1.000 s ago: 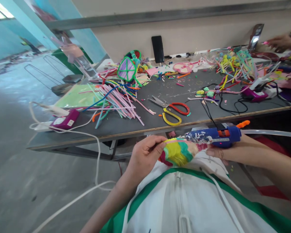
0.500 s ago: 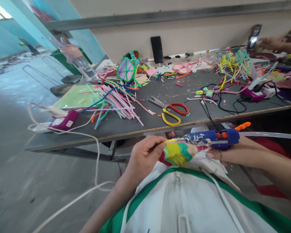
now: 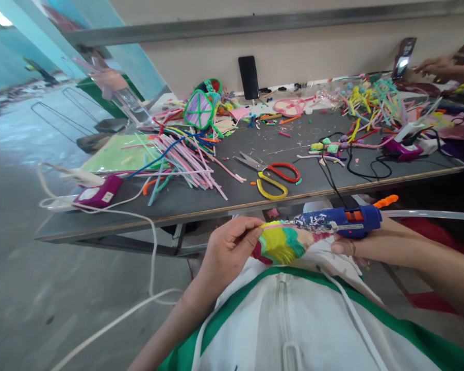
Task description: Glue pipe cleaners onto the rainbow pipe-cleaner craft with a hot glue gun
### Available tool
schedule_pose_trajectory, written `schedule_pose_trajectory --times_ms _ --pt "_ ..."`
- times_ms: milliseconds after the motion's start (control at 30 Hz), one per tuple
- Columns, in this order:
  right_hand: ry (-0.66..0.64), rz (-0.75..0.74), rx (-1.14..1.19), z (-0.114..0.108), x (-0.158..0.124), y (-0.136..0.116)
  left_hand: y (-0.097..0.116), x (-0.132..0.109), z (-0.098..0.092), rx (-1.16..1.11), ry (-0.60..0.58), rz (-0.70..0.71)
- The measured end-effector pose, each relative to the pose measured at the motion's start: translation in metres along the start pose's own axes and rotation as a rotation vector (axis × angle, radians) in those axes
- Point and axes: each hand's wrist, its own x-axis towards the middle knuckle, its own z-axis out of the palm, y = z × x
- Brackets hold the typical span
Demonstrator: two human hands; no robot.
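My left hand [image 3: 230, 250] is closed in a pinch on the left edge of a fuzzy craft piece [image 3: 284, 243] striped yellow, green, pink and red, held just above my chest. My right hand [image 3: 361, 245] grips a blue hot glue gun [image 3: 342, 220] with an orange trigger. The gun's nozzle points left and rests on the top of the craft piece. A clear glue stick [image 3: 429, 215] sticks out of the gun's back toward the right.
A grey table [image 3: 239, 198] in front holds a heap of coloured pipe cleaners [image 3: 187, 159], scissors with red and yellow handles [image 3: 272, 176], a purple power strip [image 3: 96, 196] with white cables, a black phone [image 3: 248, 77] against the wall. Another person's hand [image 3: 435, 66] works at the far right.
The view has drifted slightly; both hands, the craft piece and the glue gun stay almost where they were. The other person's hand at the far right has shifted.
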Motion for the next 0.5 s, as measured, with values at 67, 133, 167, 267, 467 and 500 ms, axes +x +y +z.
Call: schedule_pose_trajectory --times_ms 67,133,167,267,467,500 --pt "-0.005 -0.001 -0.015 -0.001 0.0 0.002 -0.001 0.0 0.0 0.001 -0.004 -0.001" --pt "-0.026 0.001 -0.032 -0.002 0.001 0.005 -0.001 -0.001 0.0 0.0 -0.004 -0.001" --pt "-0.032 0.003 -0.04 -0.003 0.001 0.007 -0.001 -0.001 0.0 -0.001 -0.005 -0.001" --pt "0.002 -0.001 -0.061 -0.005 0.003 0.015 -0.001 -0.002 0.0 -0.003 -0.01 -0.005" --pt "-0.001 0.011 -0.079 -0.009 0.005 0.031 -0.001 -0.002 0.001 -0.013 -0.011 -0.008" --pt "0.0 0.015 -0.079 -0.01 0.005 0.033 -0.001 -0.002 0.001 -0.016 -0.014 -0.009"
